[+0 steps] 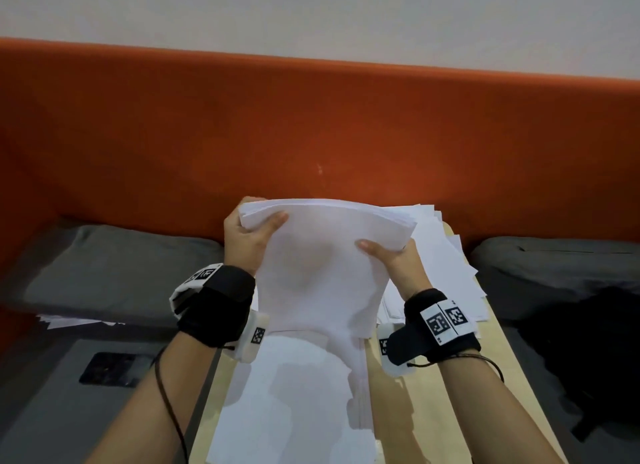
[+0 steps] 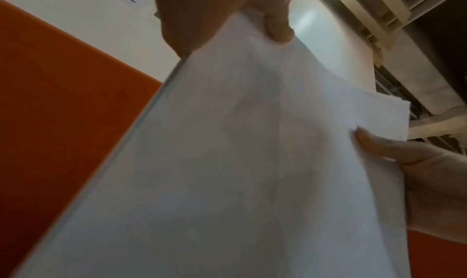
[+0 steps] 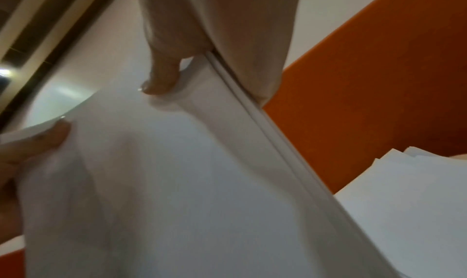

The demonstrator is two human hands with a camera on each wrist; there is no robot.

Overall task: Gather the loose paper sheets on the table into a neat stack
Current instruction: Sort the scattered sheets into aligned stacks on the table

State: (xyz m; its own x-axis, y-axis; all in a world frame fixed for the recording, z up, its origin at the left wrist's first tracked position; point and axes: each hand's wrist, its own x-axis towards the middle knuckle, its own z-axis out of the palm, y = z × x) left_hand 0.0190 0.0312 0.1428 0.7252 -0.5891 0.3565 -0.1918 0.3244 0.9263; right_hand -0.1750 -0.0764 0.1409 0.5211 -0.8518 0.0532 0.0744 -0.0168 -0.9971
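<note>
A thick bundle of white paper sheets [image 1: 322, 266] stands upright over the wooden table [image 1: 426, 404], bowed at the top. My left hand [image 1: 247, 236] grips its upper left corner, thumb on the front face. My right hand [image 1: 398, 261] holds the right edge lower down, thumb pressed on the near sheet. The left wrist view shows the bundle [image 2: 240, 172] with my left hand [image 2: 227, 17] pinching its top, and the right wrist view shows the bundle [image 3: 177, 182] with my right hand [image 3: 202, 42] along its edge. More sheets [image 1: 298, 404] lie flat beneath, and a fanned loose pile [image 1: 446, 266] lies at the right.
An orange partition [image 1: 311, 131] rises just behind the table. Grey cushions [image 1: 121, 266] flank it on both sides. A black bag [image 1: 588, 352] sits at the right, a dark phone-like slab [image 1: 110, 368] lies at the lower left.
</note>
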